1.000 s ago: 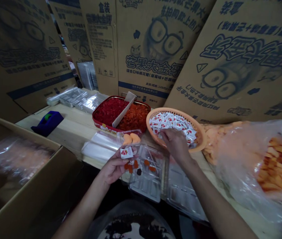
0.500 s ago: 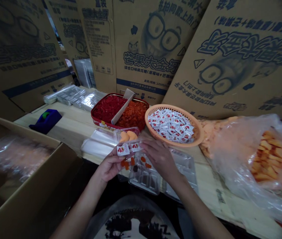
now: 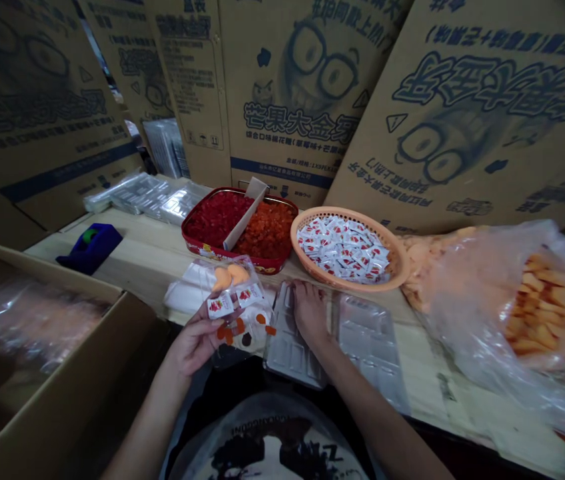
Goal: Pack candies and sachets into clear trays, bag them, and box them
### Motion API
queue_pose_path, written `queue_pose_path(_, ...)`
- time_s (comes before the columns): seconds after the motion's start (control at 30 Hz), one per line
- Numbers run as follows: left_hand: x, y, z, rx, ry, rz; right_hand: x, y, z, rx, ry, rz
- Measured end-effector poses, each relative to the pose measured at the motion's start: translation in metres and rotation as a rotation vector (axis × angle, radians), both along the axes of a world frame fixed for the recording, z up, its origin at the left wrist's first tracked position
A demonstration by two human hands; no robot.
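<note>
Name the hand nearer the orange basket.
Right hand: on a clear plastic tray, just in front of the orange basket. Left hand: farther off, holding a filled clear tray.

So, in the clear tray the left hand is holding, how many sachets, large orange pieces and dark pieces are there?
In the clear plastic tray held by the left hand:
White sachets with red print: 2
Large orange pieces: 2
Dark pieces: 1
Total: 5
</note>
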State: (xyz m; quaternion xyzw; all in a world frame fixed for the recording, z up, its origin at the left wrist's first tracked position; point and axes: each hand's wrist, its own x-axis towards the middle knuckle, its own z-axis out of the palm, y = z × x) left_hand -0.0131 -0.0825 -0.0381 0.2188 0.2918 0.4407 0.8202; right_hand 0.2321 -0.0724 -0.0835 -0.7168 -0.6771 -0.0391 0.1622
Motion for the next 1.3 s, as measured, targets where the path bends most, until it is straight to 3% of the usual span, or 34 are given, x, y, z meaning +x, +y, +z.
queue_pose_path(0.2,-0.007,0.001,-0.011,-0.046,-0.039,0.034,0.004,0.004,-0.004,0.021,0.016,-0.022)
queue_pose_path(0.37,-0.011,0.003,-0.013,-0.059,-0.046,0.046,0.005,0.0,0.012,0.139,0.11,-0.068)
queue_pose_path(0.57,-0.014,0.006,-0.008,-0.015,-0.106,-0.01,0.006,-0.019,0.047,0.288,0.4,0.181)
queue_pose_path(0.7,-0.012,0.005,-0.014,0.01,-0.147,-0.063,-0.009,-0.011,0.085,0.209,0.619,0.336)
queue_pose_path(0.77,-0.008,0.003,-0.019,0.02,-0.159,-0.078,-0.024,0.003,0.102,0.115,0.57,0.384)
queue_pose_path(0.87,0.001,0.0,-0.026,0.013,-0.175,-0.074,-0.053,0.029,0.116,-0.012,0.317,0.409)
queue_pose_path(1.03,0.019,-0.004,-0.025,0.009,-0.232,-0.11,-0.091,0.058,0.109,-0.042,-0.051,0.381)
queue_pose_path(1.3,0.03,-0.004,-0.013,0.028,-0.139,-0.132,-0.099,0.07,0.083,0.006,-0.095,0.292)
